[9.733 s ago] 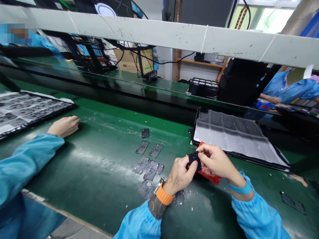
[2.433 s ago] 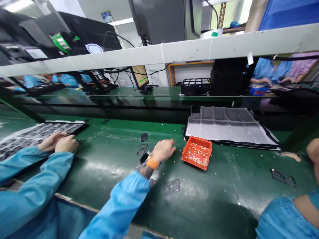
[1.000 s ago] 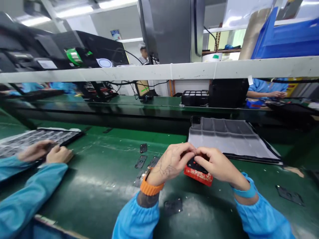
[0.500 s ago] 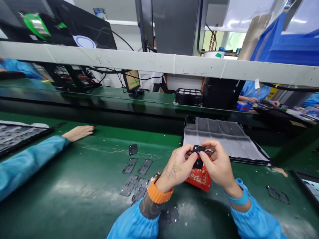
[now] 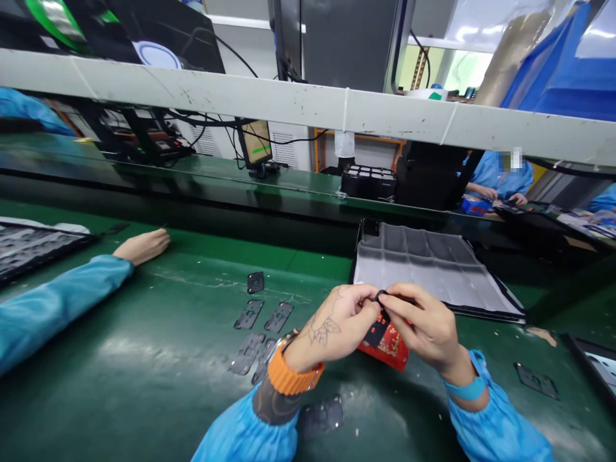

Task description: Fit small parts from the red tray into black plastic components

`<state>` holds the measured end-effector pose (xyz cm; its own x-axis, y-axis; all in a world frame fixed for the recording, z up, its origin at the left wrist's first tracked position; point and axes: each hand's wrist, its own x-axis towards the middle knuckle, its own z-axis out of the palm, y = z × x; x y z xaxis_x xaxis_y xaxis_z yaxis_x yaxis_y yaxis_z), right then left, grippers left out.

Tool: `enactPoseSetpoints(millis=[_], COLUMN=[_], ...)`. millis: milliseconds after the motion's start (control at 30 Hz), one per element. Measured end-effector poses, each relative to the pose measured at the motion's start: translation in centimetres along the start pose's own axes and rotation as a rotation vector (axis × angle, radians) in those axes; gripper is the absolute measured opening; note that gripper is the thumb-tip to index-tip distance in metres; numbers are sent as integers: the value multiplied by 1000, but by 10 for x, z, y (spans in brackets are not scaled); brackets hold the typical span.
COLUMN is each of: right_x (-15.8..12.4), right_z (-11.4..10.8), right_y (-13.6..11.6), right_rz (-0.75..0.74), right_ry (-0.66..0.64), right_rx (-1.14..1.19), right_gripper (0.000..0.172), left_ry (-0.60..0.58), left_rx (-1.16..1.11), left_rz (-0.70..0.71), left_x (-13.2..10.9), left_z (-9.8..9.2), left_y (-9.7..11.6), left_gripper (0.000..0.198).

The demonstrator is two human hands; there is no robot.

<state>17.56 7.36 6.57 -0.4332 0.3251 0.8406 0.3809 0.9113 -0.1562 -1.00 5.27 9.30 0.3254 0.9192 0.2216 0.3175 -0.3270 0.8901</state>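
Observation:
Between my hands is a small flat black plate [image 5: 376, 330] with cutouts through which red shows. My left hand [image 5: 339, 321], with an orange watch strap at its wrist, pinches the plate's left side. The fingertips of my right hand [image 5: 426, 321] are closed at its top edge; part of the plate is hidden behind them. Below lies a red packet with gold print [image 5: 392, 350], partly covered by the hands. Left of my left hand, several similar black plates [image 5: 249, 314] lie on the green table [image 5: 158, 398]. More plates [image 5: 325, 414] lie near my left forearm.
A stack of grey-white divided sheets [image 5: 423, 256] lies behind my hands. One black plate [image 5: 536, 380] rests at the right, near a dark-framed tray [image 5: 594, 359]. A co-worker's hand [image 5: 143, 246] reaches in from the left, near another tray [image 5: 43, 247]. A pale shelf beam [image 5: 289, 99] crosses above.
My right fingers have shifted to the plate's top edge, and the plate has tilted. The co-worker's hand at left has drawn back leftward and curled. The view has shifted slightly.

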Motion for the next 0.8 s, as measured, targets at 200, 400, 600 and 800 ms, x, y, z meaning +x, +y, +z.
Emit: enactPoseSetpoints(millis=[200, 400, 600, 800], right_x=[-1, -6, -10, -10], right_z=[2, 5, 9, 11], right_y=[-6, -9, -8, -4], right_rz=[6, 14, 6, 0], right_ry=[67, 110, 146, 142], right_rx=[21, 8, -18, -21], right_gripper=[27, 30, 32, 32], left_ry=[-19, -16, 20, 9], left_rx=[-19, -42, -99, -125], left_rz=[1, 21, 8, -22], left_x=[-3, -5, -4, -2], left_z=[-3, 1, 6, 7], left_y=[3, 4, 2, -3], left_gripper=[23, 23, 23, 22])
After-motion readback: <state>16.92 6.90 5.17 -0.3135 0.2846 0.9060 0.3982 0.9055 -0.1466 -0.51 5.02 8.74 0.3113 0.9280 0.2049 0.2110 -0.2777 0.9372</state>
